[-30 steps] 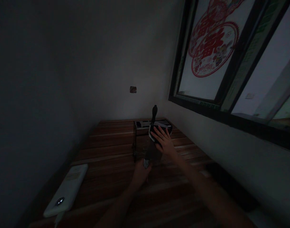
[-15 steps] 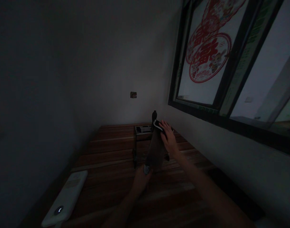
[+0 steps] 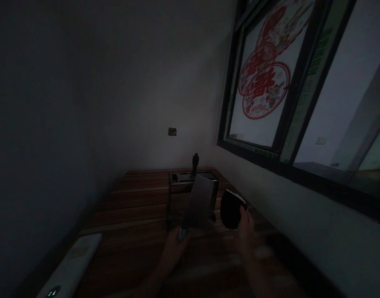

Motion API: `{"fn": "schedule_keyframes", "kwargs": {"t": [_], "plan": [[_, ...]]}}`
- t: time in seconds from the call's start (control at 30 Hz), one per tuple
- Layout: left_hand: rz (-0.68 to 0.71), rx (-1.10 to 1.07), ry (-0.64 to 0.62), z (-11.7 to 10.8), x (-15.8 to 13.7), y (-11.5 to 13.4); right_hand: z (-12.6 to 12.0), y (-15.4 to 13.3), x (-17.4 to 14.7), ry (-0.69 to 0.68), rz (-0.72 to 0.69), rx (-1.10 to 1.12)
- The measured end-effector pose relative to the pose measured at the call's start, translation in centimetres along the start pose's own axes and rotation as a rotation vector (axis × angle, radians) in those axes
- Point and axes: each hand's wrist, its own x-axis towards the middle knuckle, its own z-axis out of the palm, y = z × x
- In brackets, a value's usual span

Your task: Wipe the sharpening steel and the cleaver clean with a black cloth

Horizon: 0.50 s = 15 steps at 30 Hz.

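In the dim light my left hand (image 3: 174, 248) is wrapped round the handle of a cleaver (image 3: 199, 203), whose broad blade points up and away from me. My right hand (image 3: 245, 229), to the right of the blade and apart from it, pinches a dark cloth-like pad (image 3: 230, 210) with a pale upper edge. Behind the cleaver stands a metal-framed knife rack (image 3: 181, 180), partly hidden by the blade. One black-handled tool (image 3: 195, 163) sticks up out of its top; what is below its handle cannot be seen.
The wood-grain table (image 3: 130, 211) runs back to a pale wall with a small wall box (image 3: 172, 131). A white slab-like device (image 3: 73, 263) lies at front left. A dark-framed window (image 3: 277, 155) with red paper decorations is on the right, and a long dark shape lies along the table's right side.
My right hand has come off the cleaver's blade and moved right and down, taking the dark pad with it. The left hand still holds the cleaver. The view has tilted slightly.
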Motion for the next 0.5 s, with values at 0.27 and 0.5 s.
{"fn": "schedule_keyframes", "kwargs": {"t": [0.27,0.5], "plan": [[0.126,0.072,0.047,-0.3,-1.4,0.6,0.4,3.5,-2.2,-0.358,0.248,0.075],[0.137,0.069,0.051,0.3,-2.6,0.8,0.6,2.6,-4.3,-0.479,0.249,0.046]]}}
